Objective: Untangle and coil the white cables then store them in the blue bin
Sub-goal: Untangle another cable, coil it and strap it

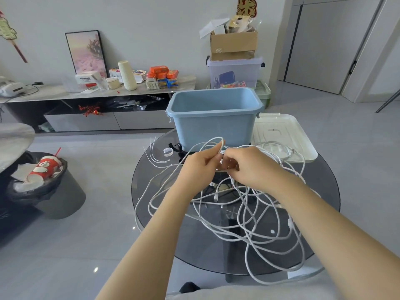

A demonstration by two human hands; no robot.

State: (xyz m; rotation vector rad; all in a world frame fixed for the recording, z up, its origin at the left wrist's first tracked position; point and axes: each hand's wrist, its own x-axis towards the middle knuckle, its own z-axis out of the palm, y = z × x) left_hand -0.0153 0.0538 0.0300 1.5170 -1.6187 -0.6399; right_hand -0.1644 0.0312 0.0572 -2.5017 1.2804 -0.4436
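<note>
White cables (249, 217) lie tangled nearer than both hands; left hand (200, 167) pinches a raised loop, right hand (249, 165) grips strands, blue bin (214, 118) beyond.

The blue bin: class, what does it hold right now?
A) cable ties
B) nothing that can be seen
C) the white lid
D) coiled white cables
B: the blue bin shows only bare inner walls, while the white cables lie tangled on the table.
</note>
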